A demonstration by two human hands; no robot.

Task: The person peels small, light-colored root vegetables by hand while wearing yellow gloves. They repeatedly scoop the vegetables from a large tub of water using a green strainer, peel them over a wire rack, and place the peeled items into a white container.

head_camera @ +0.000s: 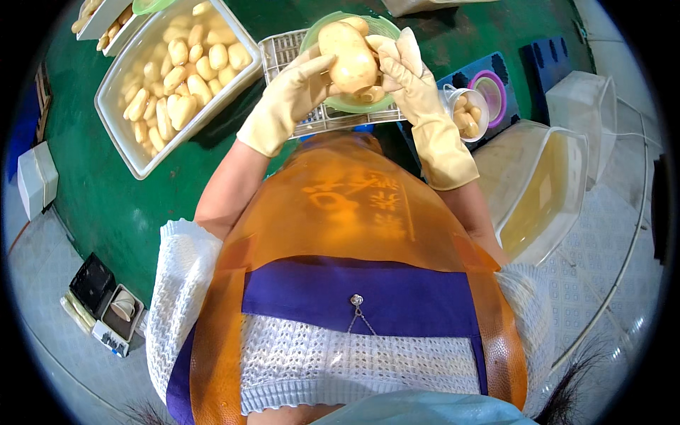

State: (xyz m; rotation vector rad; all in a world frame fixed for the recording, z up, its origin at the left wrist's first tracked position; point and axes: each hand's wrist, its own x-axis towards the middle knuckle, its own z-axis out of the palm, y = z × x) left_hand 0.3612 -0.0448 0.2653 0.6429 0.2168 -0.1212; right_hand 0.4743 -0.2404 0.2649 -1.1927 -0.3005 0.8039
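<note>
My left hand, in a cream rubber glove, holds a large peeled potato by its left side. My right hand, gloved alike, is at the potato's right side with its fingers curled; whether a small tool sits in them I cannot tell. Below the potato is a light green plastic colander holding more peeled potatoes or pieces. The colander rests on a pale slotted plastic crate. At the left stands a white tub of peeled potatoes in cloudy water.
Right of my right glove stand a small white bucket with pale pieces and a pink-rimmed container. A large bin of yellowish liquid is at the lower right. White containers of potatoes stand at the upper left. A hose crosses the floor.
</note>
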